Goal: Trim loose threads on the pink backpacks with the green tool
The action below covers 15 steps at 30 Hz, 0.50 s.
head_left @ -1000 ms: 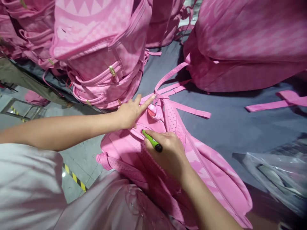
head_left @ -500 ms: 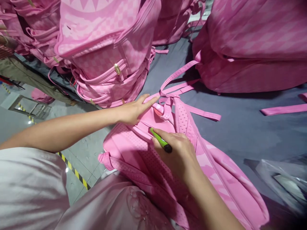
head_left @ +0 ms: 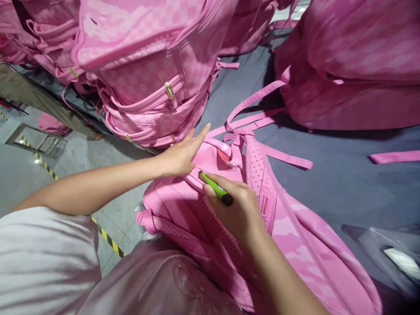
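Note:
A pink backpack (head_left: 305,232) lies in front of me with its back panel and perforated shoulder straps up. My left hand (head_left: 185,153) rests on its top edge, fingers spread, beside the carry handle (head_left: 218,146). In my right hand (head_left: 238,199) is a green pen-shaped tool (head_left: 215,188) with a dark tip and a black rear end. Its tip is at the seam below the handle, close to my left thumb; whether it touches the fabric I cannot tell.
Upright checked pink backpacks (head_left: 141,83) stand at the back left, and another large pink backpack (head_left: 354,70) is at the right. Loose straps (head_left: 288,157) lie on the dark grey table cover (head_left: 334,183). A clear plastic bag (head_left: 393,253) lies at the right edge.
The tool's tip has shifted slightly left along the seam, nearer my left thumb. My left hand stays spread on the backpack. The view has shifted a little.

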Available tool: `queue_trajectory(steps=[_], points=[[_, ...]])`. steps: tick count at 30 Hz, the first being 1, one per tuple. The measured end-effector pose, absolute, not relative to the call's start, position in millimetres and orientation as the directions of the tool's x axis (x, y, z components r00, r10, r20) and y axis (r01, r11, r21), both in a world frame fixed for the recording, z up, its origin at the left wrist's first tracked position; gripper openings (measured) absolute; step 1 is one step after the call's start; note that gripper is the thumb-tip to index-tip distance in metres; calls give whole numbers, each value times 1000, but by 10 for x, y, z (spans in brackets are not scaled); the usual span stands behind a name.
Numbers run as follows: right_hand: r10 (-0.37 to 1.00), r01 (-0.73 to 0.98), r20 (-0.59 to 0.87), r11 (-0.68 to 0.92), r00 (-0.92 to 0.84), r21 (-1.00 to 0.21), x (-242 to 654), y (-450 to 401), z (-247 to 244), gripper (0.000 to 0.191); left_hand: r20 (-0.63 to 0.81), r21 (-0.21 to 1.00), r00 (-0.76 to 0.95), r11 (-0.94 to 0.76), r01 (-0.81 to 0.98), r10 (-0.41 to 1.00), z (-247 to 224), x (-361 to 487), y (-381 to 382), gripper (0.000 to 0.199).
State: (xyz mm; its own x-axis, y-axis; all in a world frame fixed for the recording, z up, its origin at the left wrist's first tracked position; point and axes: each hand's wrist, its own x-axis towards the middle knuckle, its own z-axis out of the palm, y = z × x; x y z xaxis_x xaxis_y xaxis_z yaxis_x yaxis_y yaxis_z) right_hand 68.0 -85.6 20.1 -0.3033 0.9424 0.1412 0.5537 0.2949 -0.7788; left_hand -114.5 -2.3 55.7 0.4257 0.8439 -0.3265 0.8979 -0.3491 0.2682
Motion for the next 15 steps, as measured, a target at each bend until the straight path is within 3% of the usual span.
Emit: queue_trajectory(steps=[15], points=[[953, 602, 149, 284, -265, -746, 581, -851, 229, 29, -420, 176, 410, -370, 912, 810, 517, -1137, 36, 101]])
